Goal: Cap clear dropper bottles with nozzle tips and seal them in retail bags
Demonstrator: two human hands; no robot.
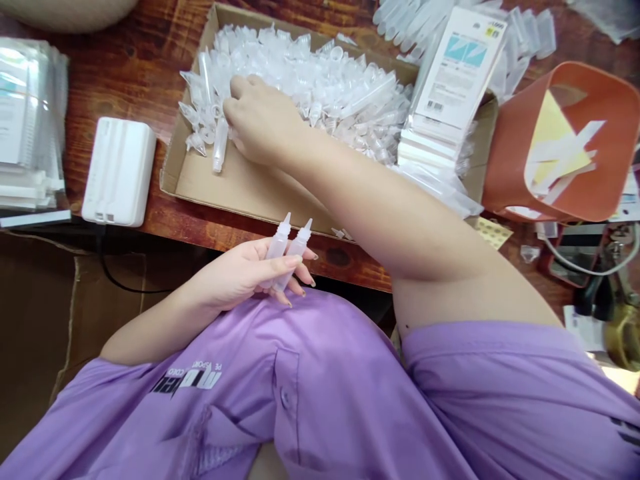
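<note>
Two small translucent dropper bottles [293,257] with pointed nozzle tips lie side by side in my left hand [260,267], thumb across them, tips pointing away from me. My right hand [263,120] reaches into a shallow cardboard tray [200,180], at the left part of a heap of clear plastic nozzles and caps [300,73]. Its fingers are curled down, and what they hold, if anything, is hidden by the hand. Just left of it, an empty-looking clear tube [219,145] lies on the tray floor.
A stack of printed cards [450,87] stands at the tray's right end, beside an orange bin [510,147] holding paper strips. Left are a white power bank [119,172] with a cable and bagged packs [30,127]. Scissors [620,320] and tape lie far right.
</note>
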